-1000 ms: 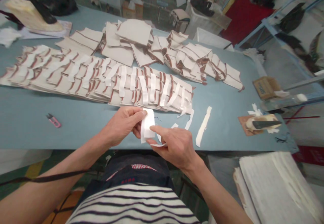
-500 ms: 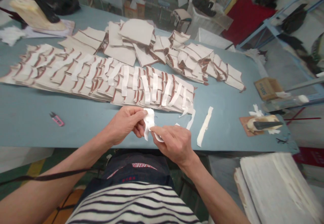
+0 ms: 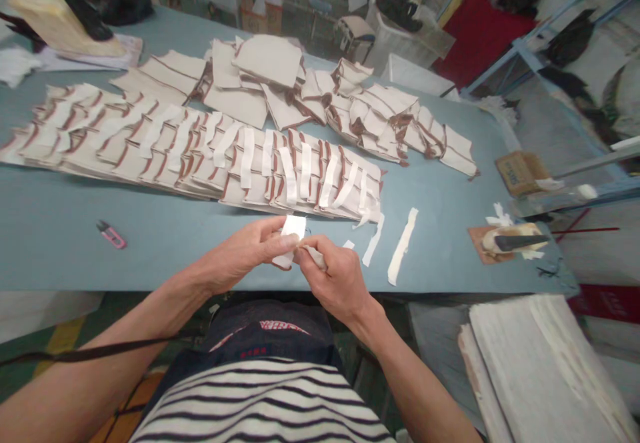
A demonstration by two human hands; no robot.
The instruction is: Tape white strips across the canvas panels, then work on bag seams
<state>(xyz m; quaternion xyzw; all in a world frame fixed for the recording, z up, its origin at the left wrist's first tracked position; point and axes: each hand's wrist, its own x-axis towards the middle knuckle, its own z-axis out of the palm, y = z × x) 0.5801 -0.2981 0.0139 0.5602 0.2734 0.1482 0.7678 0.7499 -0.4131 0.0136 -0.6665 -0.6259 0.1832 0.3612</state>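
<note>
Between the thumb and fingers of my left hand [image 3: 263,243] is a small white piece [image 3: 294,226], flat, with a straight top edge; I cannot tell whether it is cloth or tape. My right hand [image 3: 335,269] is closed in a pinch at that piece's lower right, and a pale bit [image 3: 315,256] sticks out by its fingers. Just beyond both hands lies a long row of overlapping beige fabric pieces [image 3: 200,163] with brown edges, white strips lying across them. Two loose white strips, a shorter one [image 3: 374,239] and a longer one [image 3: 403,247], lie right of my right hand.
Pink thread snips [image 3: 111,235] lie at the left on the blue-green table [image 3: 165,229]. A heap of beige pieces [image 3: 270,63] covers the back. At the right are a cardboard box [image 3: 520,173] and a tape dispenser-like block [image 3: 513,241] with a dark bar.
The white piece between my hands, crumpled and hanging down before, now looks flatter. My left fingers have spread out behind it, and my right hand has moved slightly up and left.
</note>
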